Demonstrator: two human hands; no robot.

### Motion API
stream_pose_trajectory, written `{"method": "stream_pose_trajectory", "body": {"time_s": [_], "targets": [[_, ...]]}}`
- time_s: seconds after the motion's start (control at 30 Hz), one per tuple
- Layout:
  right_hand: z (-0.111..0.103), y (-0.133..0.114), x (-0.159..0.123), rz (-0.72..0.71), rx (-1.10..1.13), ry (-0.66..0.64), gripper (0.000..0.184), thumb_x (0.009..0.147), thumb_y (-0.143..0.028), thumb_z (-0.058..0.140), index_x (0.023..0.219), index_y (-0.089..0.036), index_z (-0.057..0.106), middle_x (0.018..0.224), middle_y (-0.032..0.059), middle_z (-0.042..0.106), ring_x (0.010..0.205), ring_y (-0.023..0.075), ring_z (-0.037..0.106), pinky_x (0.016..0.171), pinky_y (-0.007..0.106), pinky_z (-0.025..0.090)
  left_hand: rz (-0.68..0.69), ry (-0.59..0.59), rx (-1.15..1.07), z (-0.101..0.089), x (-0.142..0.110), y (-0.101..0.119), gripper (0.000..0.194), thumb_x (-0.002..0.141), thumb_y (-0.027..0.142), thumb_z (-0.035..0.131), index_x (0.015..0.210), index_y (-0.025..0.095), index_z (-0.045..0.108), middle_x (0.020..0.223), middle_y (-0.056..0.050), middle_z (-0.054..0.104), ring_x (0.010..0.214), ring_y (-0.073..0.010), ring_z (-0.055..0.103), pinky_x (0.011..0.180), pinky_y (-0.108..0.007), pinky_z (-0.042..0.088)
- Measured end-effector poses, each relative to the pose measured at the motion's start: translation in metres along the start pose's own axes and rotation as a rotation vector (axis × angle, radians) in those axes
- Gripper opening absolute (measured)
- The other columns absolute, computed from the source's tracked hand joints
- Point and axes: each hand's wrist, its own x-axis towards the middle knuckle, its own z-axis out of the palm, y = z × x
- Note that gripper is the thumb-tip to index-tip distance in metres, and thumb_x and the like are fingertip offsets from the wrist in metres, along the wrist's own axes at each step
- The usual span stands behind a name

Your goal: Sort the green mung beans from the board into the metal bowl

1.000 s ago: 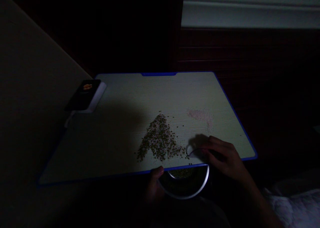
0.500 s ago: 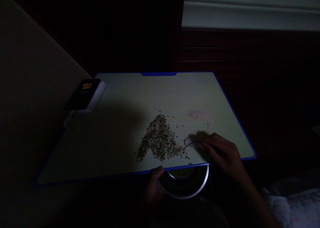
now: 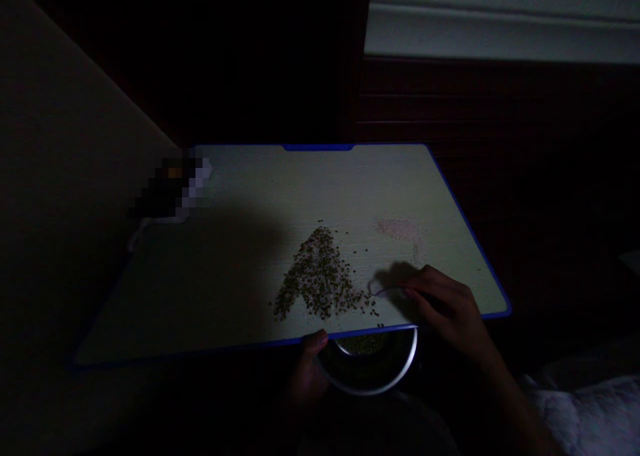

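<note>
Pinched in my right hand (image 3: 445,303) is a thin spoon (image 3: 387,289), its tip low over the tabletop at the right end of a pile of small green beans (image 3: 320,273). Pale grains are mixed among the beans. My left hand (image 3: 310,369) is at the left side of a round metal bowl (image 3: 411,359), thumb up by the table's front edge and the other fingers hidden in the dark. More green beans (image 3: 363,344) lie inside the bowl, which sits partly under that edge. Farther back is a patch of pale pinkish grains (image 3: 400,229).
The light-topped table (image 3: 240,176) has a blue rim. A blurred dark-and-white box-like object (image 3: 173,189) with a pale strap lies at its left back corner. A pale wall stands at left, dark wood panelling behind, and whitish fabric (image 3: 590,409) at lower right.
Both hands, the spoon and the bean pile look almost unmoved. The object at the back left corner is now blurred into blocks.
</note>
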Motion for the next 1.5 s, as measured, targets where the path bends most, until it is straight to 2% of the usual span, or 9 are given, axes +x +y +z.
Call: {"method": "stream_pose_trajectory", "body": {"time_s": [0.2,0.4,0.57,0.77,0.93,1.13,1.27,1.4,1.5], "targets": [[-0.001,0.001,-0.002,-0.015,0.014,-0.083,0.022,0.095,-0.018,0.064,0.113,-0.027,0.075,0.091,0.0038,0.073,0.083,0.0169,0.068,0.069,0.031,0.057,0.018,0.007,0.003,0.004,-0.001,-0.002,0.053,0.093,0.019,0.06,0.145,0.015,0.06,0.111,-0.01,0.083,0.114,-0.0279,0.074,0.126,-0.041,0.025],[-0.002,0.001,-0.004,-0.003,0.032,-0.06,0.02,0.094,-0.019,0.065,0.11,-0.026,0.076,0.088,0.0026,0.072,0.079,0.016,0.067,0.065,0.03,0.054,0.038,-0.001,0.006,0.004,-0.001,-0.001,0.054,0.093,0.019,0.06,0.147,0.017,0.058,0.113,-0.008,0.083,0.115,-0.0262,0.074,0.126,-0.041,0.025],[-0.001,0.0,-0.003,-0.027,0.002,-0.053,0.019,0.094,-0.02,0.065,0.109,-0.026,0.076,0.084,0.0026,0.071,0.076,0.0165,0.066,0.063,0.03,0.054,0.012,-0.037,0.017,0.002,-0.001,-0.001,0.054,0.093,0.021,0.06,0.147,0.014,0.057,0.115,-0.011,0.082,0.124,-0.0313,0.069,0.126,-0.048,0.025],[0.0,0.002,-0.005,-0.008,-0.055,0.037,0.02,0.094,-0.018,0.065,0.11,-0.024,0.076,0.085,0.0034,0.073,0.076,0.0168,0.067,0.064,0.03,0.055,-0.007,-0.072,0.026,-0.003,0.002,-0.002,0.045,0.092,0.021,0.06,0.137,0.017,0.068,0.111,-0.009,0.083,0.125,-0.0311,0.068,0.127,-0.048,0.023],[0.002,0.004,-0.005,-0.077,-0.014,-0.01,0.025,0.094,-0.014,0.065,0.116,-0.024,0.073,0.095,0.0058,0.074,0.084,0.0174,0.068,0.069,0.032,0.057,0.014,-0.077,0.027,-0.008,0.004,-0.003,0.033,0.092,0.025,0.062,0.121,0.019,0.077,0.11,-0.007,0.084,0.117,-0.0295,0.073,0.126,-0.048,0.026],[0.001,0.002,-0.004,-0.097,-0.008,-0.037,0.023,0.095,-0.012,0.065,0.114,-0.023,0.073,0.091,0.0048,0.071,0.082,0.0159,0.065,0.067,0.03,0.056,0.03,-0.07,0.028,-0.007,0.004,-0.002,0.021,0.089,0.023,0.066,0.102,0.02,0.082,0.108,-0.006,0.084,0.112,-0.0271,0.075,0.122,-0.044,0.035],[0.0,0.0,-0.003,-0.113,-0.006,-0.052,0.022,0.096,-0.013,0.064,0.113,-0.024,0.073,0.091,0.0046,0.072,0.081,0.0161,0.065,0.066,0.031,0.055,0.029,-0.07,0.038,-0.006,0.004,-0.003,0.022,0.09,0.024,0.065,0.103,0.02,0.082,0.107,-0.006,0.084,0.112,-0.027,0.075,0.119,-0.042,0.039],[0.0,0.002,-0.005,-0.102,0.004,-0.049,0.024,0.096,-0.013,0.064,0.115,-0.025,0.072,0.095,0.0043,0.073,0.085,0.0162,0.066,0.069,0.032,0.056,0.027,-0.067,0.054,-0.007,0.004,-0.004,0.028,0.09,0.027,0.065,0.112,0.017,0.08,0.109,-0.009,0.084,0.114,-0.0308,0.074,0.122,-0.047,0.035],[0.001,0.004,-0.006,-0.087,0.015,-0.03,0.026,0.096,-0.012,0.065,0.117,-0.025,0.071,0.097,0.0043,0.072,0.087,0.0156,0.066,0.07,0.031,0.057,0.053,-0.051,0.054,-0.008,0.005,-0.004,0.033,0.09,0.026,0.064,0.119,0.019,0.077,0.11,-0.007,0.084,0.118,-0.0301,0.072,0.124,-0.047,0.031]]}}
